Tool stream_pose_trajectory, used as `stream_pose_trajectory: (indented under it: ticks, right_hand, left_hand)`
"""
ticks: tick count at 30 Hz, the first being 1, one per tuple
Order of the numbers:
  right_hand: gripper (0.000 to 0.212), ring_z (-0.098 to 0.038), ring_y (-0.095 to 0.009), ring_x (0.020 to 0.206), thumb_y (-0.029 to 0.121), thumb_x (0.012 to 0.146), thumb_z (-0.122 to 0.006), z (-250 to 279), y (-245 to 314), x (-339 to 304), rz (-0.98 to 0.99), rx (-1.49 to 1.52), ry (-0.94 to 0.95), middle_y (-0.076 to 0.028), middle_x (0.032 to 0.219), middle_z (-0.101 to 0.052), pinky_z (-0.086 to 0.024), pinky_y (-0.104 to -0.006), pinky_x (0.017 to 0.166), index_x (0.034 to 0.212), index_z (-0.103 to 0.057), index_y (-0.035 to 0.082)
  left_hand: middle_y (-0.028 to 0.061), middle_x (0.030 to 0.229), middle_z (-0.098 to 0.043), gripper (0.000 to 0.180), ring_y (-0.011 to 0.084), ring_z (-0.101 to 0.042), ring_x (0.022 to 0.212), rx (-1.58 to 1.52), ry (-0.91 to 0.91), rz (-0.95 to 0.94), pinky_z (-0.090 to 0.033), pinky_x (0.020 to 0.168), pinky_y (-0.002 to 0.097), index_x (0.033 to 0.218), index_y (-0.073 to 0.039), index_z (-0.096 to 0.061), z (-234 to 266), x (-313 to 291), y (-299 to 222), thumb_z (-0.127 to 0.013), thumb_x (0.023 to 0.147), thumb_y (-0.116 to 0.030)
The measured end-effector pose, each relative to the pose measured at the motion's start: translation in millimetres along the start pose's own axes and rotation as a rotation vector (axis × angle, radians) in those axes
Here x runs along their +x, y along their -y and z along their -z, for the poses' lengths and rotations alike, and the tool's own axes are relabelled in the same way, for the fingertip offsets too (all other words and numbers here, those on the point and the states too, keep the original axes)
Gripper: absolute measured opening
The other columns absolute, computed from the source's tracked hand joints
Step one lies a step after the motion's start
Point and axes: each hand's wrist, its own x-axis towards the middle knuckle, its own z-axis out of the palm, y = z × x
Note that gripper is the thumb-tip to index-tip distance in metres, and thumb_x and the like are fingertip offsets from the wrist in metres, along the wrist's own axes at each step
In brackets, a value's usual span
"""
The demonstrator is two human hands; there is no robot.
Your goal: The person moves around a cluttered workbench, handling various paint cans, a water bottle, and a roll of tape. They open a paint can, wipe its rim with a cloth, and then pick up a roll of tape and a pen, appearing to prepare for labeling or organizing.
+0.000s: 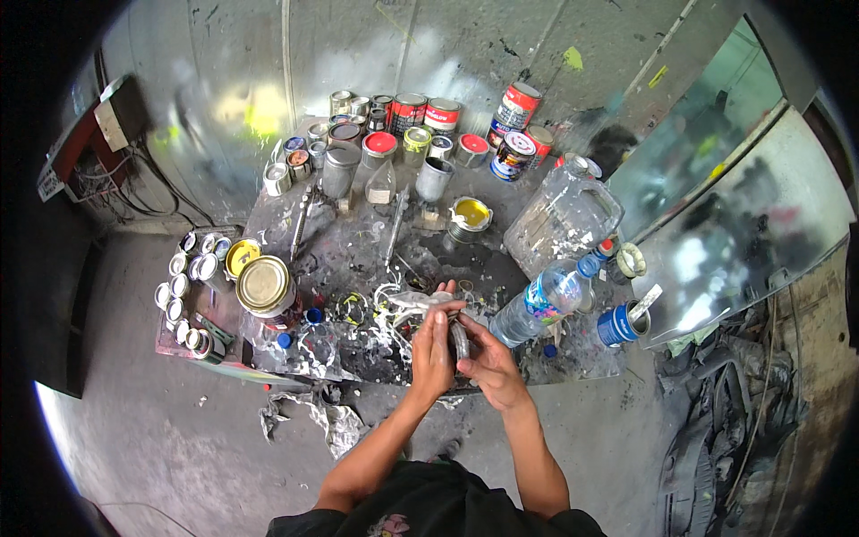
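Both hands are together over the front edge of a paint-spattered table [376, 259]. Between them is a silvery-grey thing with a long body and a downward handle, which looks like a paint spray gun [460, 338]. My right hand [494, 369] closes around the handle part, its thumb at the lower end. My left hand [433, 347] presses against the other side with its fingers pointing away from me, partly hiding the body. White paint strands [386, 315] lie on the table just left of the hands. A large clear bottle [537, 304] leans to the right.
Several paint cans [410, 109] line the back. An open can with yellow paint [469, 215] stands mid-table, a big lidded can [265, 285] to the left. A jug [564, 215] and a blue can [619, 324] stand right. Crumpled sheeting [338, 426] lies on the floor.
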Motion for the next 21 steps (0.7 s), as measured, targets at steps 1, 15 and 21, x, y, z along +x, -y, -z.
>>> stream_pose_trajectory:
  ticks: [1,15,21]
  right_hand:
    - [0.079,-0.042,-0.021,0.129,0.005,0.080,-0.074,2,3,0,-0.009,0.047,-0.003,-0.012,0.139,-0.044,-0.032,-0.0350,0.109,0.146,-0.031,0.001]
    - [0.055,-0.059,-0.018,0.104,0.009,0.087,-0.067,8,13,5,-0.073,0.297,-0.197,-0.009,0.119,-0.058,-0.048,-0.0317,0.089,0.135,-0.041,0.005]
    - [0.061,-0.060,-0.016,0.102,0.007,0.082,-0.074,-3,5,7,-0.074,0.088,-0.247,-0.007,0.115,-0.056,-0.053,-0.0283,0.081,0.133,-0.042,0.004]
  left_hand:
    - [0.0217,0.152,-0.029,0.046,0.0334,-0.023,0.143,0.029,0.021,-0.039,-0.021,0.114,0.0400,0.132,0.000,-0.047,0,-3,-6,-0.029,0.103,-0.030]
    - [0.0150,0.122,-0.059,0.036,0.0198,-0.060,0.109,-0.216,0.018,0.007,-0.049,0.090,0.0292,0.119,-0.001,-0.045,0,-39,-6,-0.060,0.087,0.009]
    - [0.0111,0.103,-0.066,0.028,0.0173,-0.066,0.093,-0.311,-0.100,0.167,-0.056,0.079,0.0277,0.098,0.000,-0.057,17,-32,0,-0.072,0.077,0.010]
